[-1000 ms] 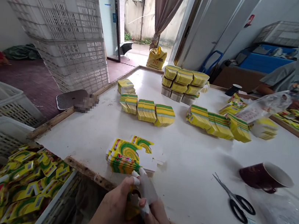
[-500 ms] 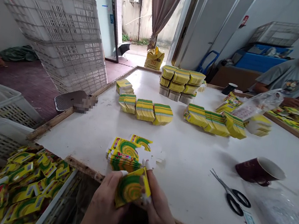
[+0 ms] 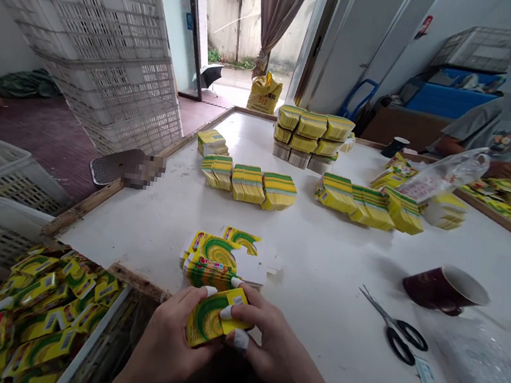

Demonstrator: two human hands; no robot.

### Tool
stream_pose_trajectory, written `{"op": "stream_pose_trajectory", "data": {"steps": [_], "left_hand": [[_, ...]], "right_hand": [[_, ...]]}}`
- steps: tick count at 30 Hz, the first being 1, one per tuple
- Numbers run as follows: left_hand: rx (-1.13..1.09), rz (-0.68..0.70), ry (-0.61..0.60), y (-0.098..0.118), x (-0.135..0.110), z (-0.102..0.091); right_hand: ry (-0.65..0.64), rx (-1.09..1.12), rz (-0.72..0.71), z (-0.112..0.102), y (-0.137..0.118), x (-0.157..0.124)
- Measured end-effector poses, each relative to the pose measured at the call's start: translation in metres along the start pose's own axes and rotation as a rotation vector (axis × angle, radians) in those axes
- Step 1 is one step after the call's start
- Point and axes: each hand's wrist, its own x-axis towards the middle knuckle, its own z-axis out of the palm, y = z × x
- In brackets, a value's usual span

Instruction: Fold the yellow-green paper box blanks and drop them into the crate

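Just over the table's near edge, a small yellow and green crayon-style carton (image 3: 206, 321) is between my two hands. My left hand (image 3: 172, 332) grips its left end, thumb on top. My right hand (image 3: 267, 329) has its fingers on the carton's right end, near a barcode; white coverings wrap several fingertips. The thumb of the right hand lies by the near side. Directly beyond my hands, a small pile of flattened cartons (image 3: 213, 250) rests on the table, with white flaps sticking out to the right.
Bundled carton stacks (image 3: 249, 184) line the white table (image 3: 322, 258). Scissors (image 3: 395, 331), a dark mug (image 3: 436, 290) and clear plastic (image 3: 478, 362) lie at right. A crate of filled cartons (image 3: 39, 307) stands at lower left. Another person (image 3: 496, 136) works at far right.
The carton has turned flatter and shifted slightly left. My right fingers have moved from its far right edge onto its top face and end. The view has tilted slightly.
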Motion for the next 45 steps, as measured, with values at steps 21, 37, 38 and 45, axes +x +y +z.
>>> {"op": "stream_pose_trajectory", "data": {"steps": [21,37,38,45], "left_hand": [[-1.543,-0.661,1.137,-0.039,-0.003,-0.058],[-1.515,-0.407,0.8,0.026,0.008,0.014],[-1.493,-0.402,0.795,0.031,0.008,0.014],[-1.365,-0.262,0.726,0.03,0.012,0.014]], "right_hand": [[0.444,-0.191,0.13,0.022,0.026,0.055],[0.183,0.587,0.139,0.053,-0.02,0.031],[0.102,0.705,0.136,0.057,-0.028,0.027],[0.033,0.882,0.165,0.069,-0.038,0.022]]}}
